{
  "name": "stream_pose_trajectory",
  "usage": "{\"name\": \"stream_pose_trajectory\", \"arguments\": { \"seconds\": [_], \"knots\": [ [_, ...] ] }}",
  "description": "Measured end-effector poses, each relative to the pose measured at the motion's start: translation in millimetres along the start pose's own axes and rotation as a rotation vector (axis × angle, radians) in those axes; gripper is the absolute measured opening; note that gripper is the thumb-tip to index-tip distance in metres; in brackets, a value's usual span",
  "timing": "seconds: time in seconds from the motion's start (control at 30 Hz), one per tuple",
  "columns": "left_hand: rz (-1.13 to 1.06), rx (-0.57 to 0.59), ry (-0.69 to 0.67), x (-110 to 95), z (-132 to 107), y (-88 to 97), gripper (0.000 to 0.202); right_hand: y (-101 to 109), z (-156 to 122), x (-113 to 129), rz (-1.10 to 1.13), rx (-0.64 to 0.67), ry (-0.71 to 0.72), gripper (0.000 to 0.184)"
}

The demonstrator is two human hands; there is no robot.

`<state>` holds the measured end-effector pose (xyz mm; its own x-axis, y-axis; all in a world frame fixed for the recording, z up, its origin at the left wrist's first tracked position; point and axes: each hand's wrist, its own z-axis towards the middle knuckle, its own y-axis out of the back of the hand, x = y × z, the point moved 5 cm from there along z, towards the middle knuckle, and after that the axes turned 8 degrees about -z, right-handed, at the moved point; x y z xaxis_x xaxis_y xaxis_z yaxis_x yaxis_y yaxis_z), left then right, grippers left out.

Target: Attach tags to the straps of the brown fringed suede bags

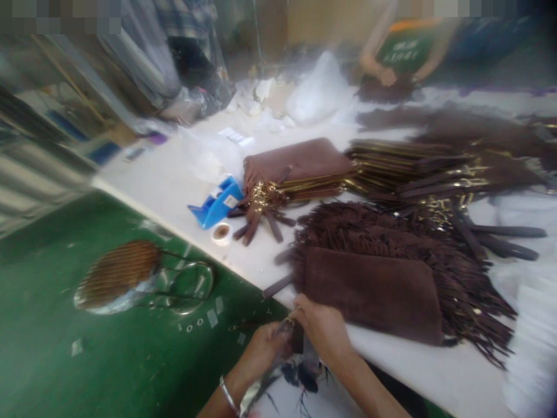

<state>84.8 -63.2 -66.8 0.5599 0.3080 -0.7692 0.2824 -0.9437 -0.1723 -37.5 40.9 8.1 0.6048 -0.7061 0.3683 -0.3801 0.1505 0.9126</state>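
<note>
Both of my hands meet at the table's front edge, over a dark brown strap point(297, 338) with a small metal piece at its top. My left hand point(266, 347), with a silver bangle at the wrist, is closed round the metal end. The fingers of my right hand point(322, 326) pinch the strap from the other side; their tips are partly hidden. Just beyond lies a brown suede bag point(369, 293) with long fringe point(378, 232) spread behind it.
A stack of brown bags point(300, 159) with gold clasps sits behind a blue tape dispenser point(217, 203) and a tape roll point(221, 233). More bags point(391, 168) pile at right. A stool point(119, 276) stands at left. A co-worker's hands point(387, 75) handle brown material across the table.
</note>
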Motion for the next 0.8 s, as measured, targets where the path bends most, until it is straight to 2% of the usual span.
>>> {"name": "stream_pose_trajectory", "arguments": {
  "seconds": [0.1, 0.27, 0.37, 0.57, 0.8],
  "knots": [
    [0.067, -0.044, 0.004, -2.2, -1.6, -3.7, 0.029, 0.7, 0.1, -1.3, 0.02, 0.012, -0.008, 0.012],
    [0.266, -0.105, -0.151, -23.5, -8.7, -7.6, 0.018, 2.0, -0.4, -2.8, 0.025, 0.01, -0.002, 0.011],
    [0.341, -0.128, -0.187, -31.6, -7.0, -8.7, 0.018, 2.3, -1.1, -4.8, 0.044, 0.012, 0.017, 0.015],
    [0.216, -0.042, -0.147, -33.5, 10.2, -18.1, 0.026, 4.9, -1.5, -12.9, 0.108, 0.081, 0.086, 0.033],
    [0.102, -0.102, -0.121, -43.6, 25.7, -28.7, 0.036, 12.1, -0.1, -18.5, 0.287, 0.138, 0.157, 0.037]
  ]
}}
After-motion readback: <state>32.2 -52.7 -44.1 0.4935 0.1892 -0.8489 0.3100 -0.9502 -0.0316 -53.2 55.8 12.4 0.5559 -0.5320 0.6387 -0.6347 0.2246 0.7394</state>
